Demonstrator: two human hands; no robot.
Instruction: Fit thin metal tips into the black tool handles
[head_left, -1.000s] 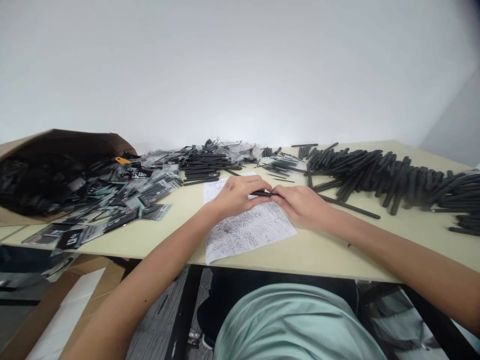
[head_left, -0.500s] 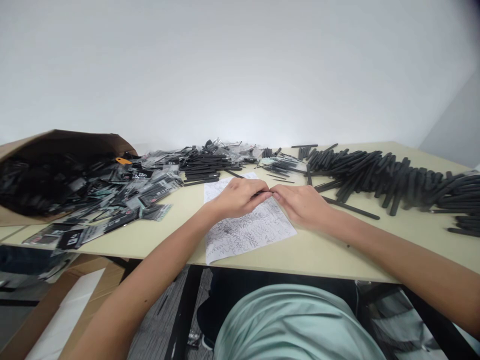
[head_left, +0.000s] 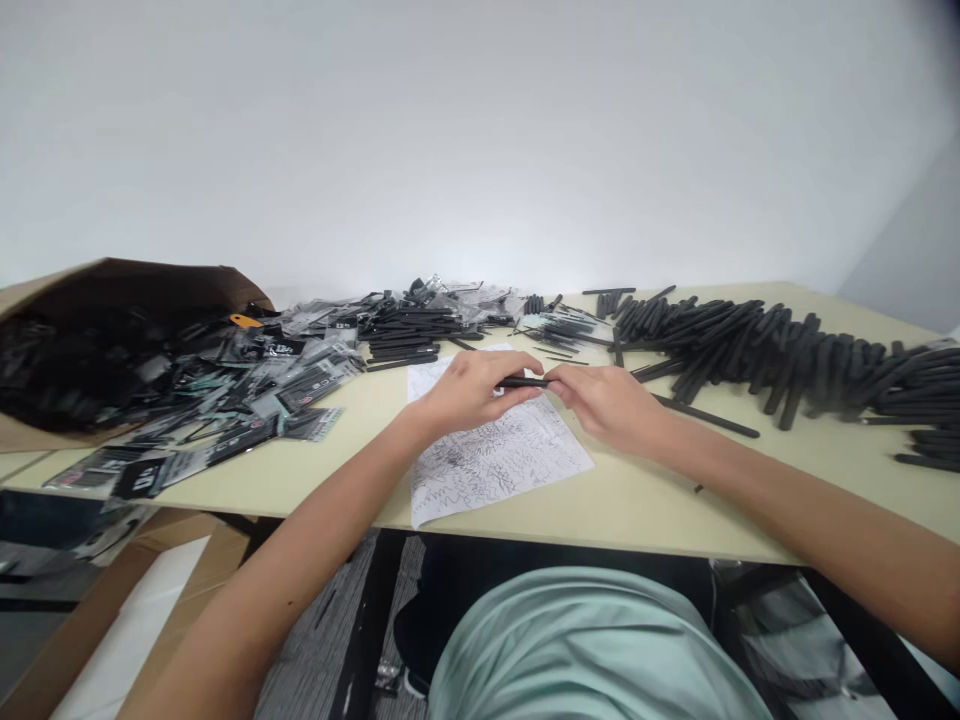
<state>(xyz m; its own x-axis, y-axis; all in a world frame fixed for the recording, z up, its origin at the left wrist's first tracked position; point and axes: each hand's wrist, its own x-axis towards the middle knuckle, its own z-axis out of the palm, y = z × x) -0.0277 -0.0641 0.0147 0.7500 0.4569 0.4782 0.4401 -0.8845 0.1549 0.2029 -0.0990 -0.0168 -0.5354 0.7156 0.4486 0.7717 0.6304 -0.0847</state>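
A slim black pen (head_left: 523, 382) is held level between my hands, above a sheet of paper (head_left: 499, 475) covered in dark scribbles. My left hand (head_left: 469, 390) grips it between thumb and fingers. At its right end, the fingertips of my right hand (head_left: 611, 405) pinch it, hiding that tip. Just beyond the paper, a stack of black pens (head_left: 409, 335) lies to the left. Thin refill-like sticks (head_left: 562, 328) and clear packaging lie to its right.
A cardboard box (head_left: 105, 275) on its side spills packaged items (head_left: 292, 375) across the left of the table. Many thick black foam-like sticks (head_left: 750, 345) are heaped on the right. An open carton (head_left: 165, 580) stands below the table edge, and a wall (head_left: 480, 140) rises behind.
The fingers of my left hand have parted from its thumb, so more of the pen shows between them. Both hands stay in nearly the same place over the paper.
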